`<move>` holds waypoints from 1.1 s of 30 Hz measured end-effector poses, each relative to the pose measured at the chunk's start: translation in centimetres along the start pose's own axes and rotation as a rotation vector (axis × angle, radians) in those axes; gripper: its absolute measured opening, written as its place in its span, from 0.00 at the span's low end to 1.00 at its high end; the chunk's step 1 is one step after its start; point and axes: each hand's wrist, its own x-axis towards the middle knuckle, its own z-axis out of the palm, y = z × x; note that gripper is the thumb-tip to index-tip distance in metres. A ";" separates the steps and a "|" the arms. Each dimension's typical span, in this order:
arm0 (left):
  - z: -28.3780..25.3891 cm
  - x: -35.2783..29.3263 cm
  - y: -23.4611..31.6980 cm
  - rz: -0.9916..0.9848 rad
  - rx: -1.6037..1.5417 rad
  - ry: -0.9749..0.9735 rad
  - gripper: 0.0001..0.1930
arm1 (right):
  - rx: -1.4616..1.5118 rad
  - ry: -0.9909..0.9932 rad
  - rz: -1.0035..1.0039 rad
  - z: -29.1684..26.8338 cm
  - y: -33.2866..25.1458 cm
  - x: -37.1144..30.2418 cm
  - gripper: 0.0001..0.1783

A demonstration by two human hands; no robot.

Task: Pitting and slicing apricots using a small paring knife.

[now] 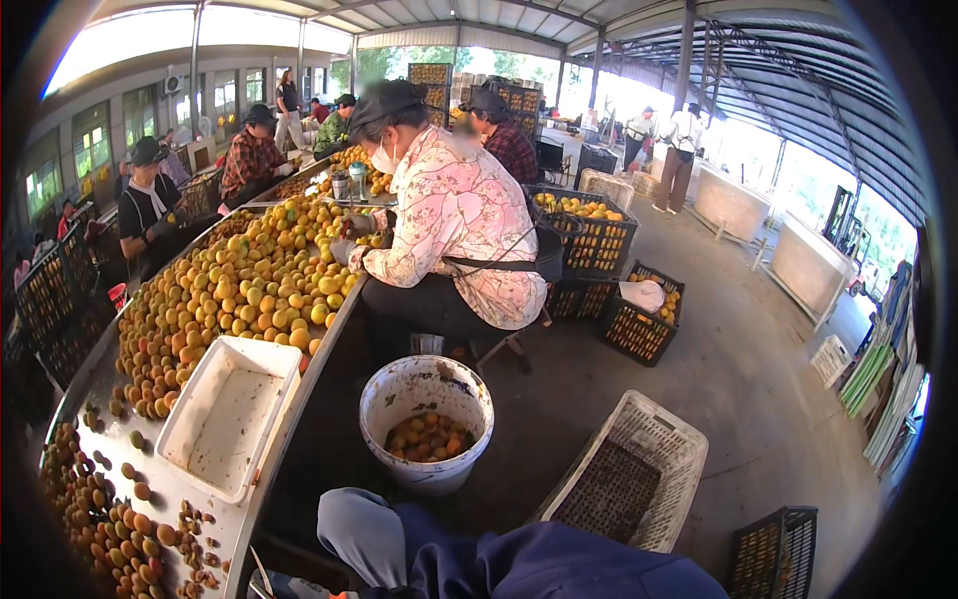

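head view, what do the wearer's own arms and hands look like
Plain navy cloth, perhaps a sleeve, is bunched along the lower edge beside smoother grey-blue cloth. Neither hand can be clearly made out.

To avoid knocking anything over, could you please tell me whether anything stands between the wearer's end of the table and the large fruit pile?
Yes: the white tray, with loose fruit to its left, sits along the right edge of the table, in front of the large fruit pile. The hands cannot be clearly made out.
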 end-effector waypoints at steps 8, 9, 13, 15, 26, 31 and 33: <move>2.5 2.9 2.3 0.116 -0.011 0.013 0.22 | 0.197 0.108 0.065 -3.4 -4.5 -2.5 0.18; 2.4 2.5 2.4 0.121 -0.008 0.035 0.22 | 0.194 0.095 0.050 -3.8 -5.0 -4.1 0.18; 3.6 3.2 3.5 0.165 -0.014 0.052 0.21 | 0.181 0.107 -0.047 -6.5 -7.6 -7.7 0.16; 4.1 3.5 4.2 0.186 -0.016 0.065 0.20 | 0.176 0.109 -0.094 -7.0 -8.0 -7.7 0.16; 6.1 5.1 8.5 0.282 -0.002 0.116 0.18 | 0.179 0.130 -0.343 -9.8 -13.2 -4.7 0.12; 6.8 4.6 10.9 0.305 0.002 0.149 0.17 | 0.182 0.137 -0.434 -11.5 -16.5 -4.6 0.11; 6.7 4.1 11.8 0.302 0.013 0.181 0.17 | 0.191 0.123 -0.454 -11.5 -16.2 -4.8 0.11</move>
